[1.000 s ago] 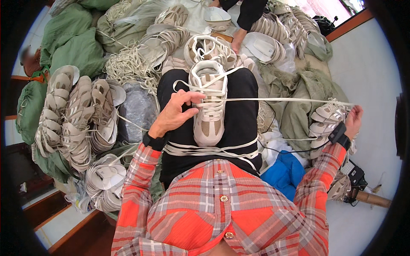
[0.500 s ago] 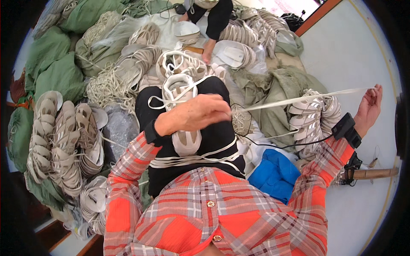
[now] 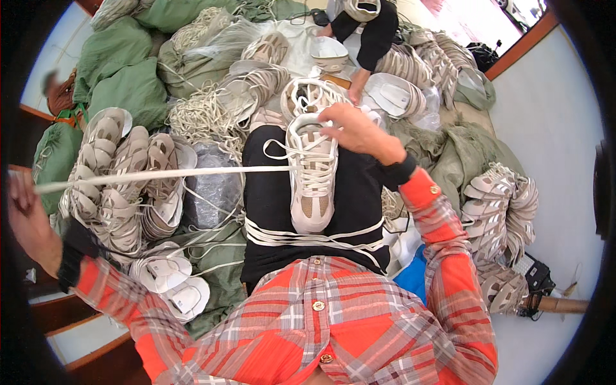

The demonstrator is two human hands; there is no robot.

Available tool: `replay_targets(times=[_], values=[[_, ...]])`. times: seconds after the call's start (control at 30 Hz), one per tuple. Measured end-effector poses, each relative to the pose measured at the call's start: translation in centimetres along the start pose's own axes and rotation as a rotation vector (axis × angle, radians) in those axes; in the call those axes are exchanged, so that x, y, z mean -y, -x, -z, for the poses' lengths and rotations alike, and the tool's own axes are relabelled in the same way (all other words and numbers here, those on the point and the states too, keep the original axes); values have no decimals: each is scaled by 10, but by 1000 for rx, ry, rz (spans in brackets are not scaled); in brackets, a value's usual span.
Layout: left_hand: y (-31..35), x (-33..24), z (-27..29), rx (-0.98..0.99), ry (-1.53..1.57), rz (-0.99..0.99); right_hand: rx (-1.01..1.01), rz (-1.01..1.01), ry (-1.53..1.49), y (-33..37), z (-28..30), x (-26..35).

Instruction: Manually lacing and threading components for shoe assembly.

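Beige-and-white sneaker with mesh panels rests on the person's black-trousered thighs, its long axis running almost straight away from the body: the rounded toe points back toward the red-and-grey plaid shirt, and the padded collar faces outward. From the left side of its lacing, a flat off-white lace stretches nearly straight across to the person's left, roughly at right angles to that axis. At the far end, the left hand has its fingers closed on the lace, well apart from the sneaker, which lies to its right. The right hand is much the nearer one: it sits at the sneaker's upper right, fingers bent beside the collar, with the lacing down and to its left. Whether those fingertips pinch anything cannot be told. Several cream lace strands cross both thighs just below the toe. Just beyond the collar stands another beige sneaker with white laces, while stacked beige-and-brown shoe uppers lie to the left, near the outstretched lace.
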State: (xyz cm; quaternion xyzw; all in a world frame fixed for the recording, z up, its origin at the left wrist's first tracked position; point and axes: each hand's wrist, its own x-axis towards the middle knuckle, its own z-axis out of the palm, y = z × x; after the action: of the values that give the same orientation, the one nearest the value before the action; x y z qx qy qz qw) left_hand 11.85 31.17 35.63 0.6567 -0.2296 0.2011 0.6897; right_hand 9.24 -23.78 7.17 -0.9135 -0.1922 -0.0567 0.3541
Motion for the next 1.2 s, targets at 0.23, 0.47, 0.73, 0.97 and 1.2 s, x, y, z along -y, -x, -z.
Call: replay_targets(times=[0.23,0.47,0.73,0.97,1.2], values=[[126,164,-97,160,-656,254,363,-134,146,-26,-45,-15],[215,236,-298,578,-229,498,285,-167,-264,-12,-35,-21],[220,242,-315,508,-507,393,273,-266,-920,1,-41,-32],[223,250,-321,456,-616,311,253,-284,-838,0,-40,-28],[226,260,-328,478,-478,424,222,-224,-733,2,-42,-30]])
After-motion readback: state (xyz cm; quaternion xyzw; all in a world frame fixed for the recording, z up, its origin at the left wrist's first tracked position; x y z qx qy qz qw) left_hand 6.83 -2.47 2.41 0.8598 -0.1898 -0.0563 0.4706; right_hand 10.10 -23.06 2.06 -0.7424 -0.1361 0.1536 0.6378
